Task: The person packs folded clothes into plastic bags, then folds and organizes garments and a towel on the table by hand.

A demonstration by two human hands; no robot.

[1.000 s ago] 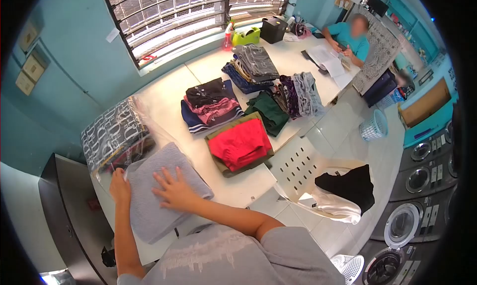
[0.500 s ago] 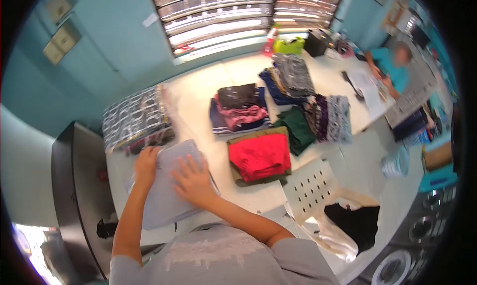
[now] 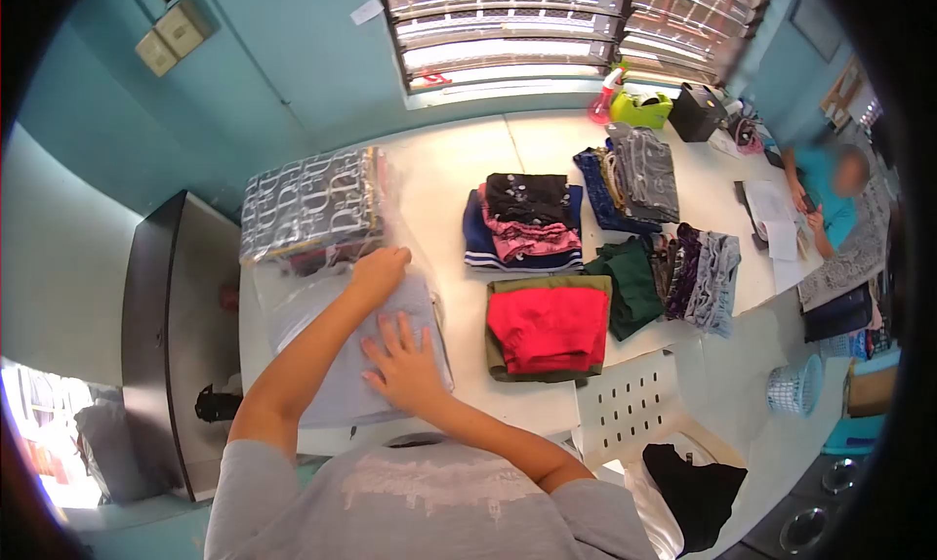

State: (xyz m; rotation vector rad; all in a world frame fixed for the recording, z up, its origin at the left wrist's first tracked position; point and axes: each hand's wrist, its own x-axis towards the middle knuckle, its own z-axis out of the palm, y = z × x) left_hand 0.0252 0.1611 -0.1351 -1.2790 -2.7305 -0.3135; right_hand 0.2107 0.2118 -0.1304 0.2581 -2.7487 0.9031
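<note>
A folded grey-blue cloth lies at the table's near left, with clear plastic around its far edge. My right hand rests flat on it, fingers spread. At the cloth's far edge, my left hand has its fingers pinched together; what they hold is too small to make out. Just beyond is a patterned bundle in clear plastic. To the right, red folded cloth sits on an olive one, and a black and pink pile lies behind it.
Farther right are a dark green cloth, jeans and a row of folded clothes. A plastic chair holds black and white garments by the table. A person sits at the far right end. A dark cabinet stands left.
My left hand has moved right along the cloth's far edge. My right hand remains spread on the cloth. The camera view has turned, shifting the table's contents rightward.
</note>
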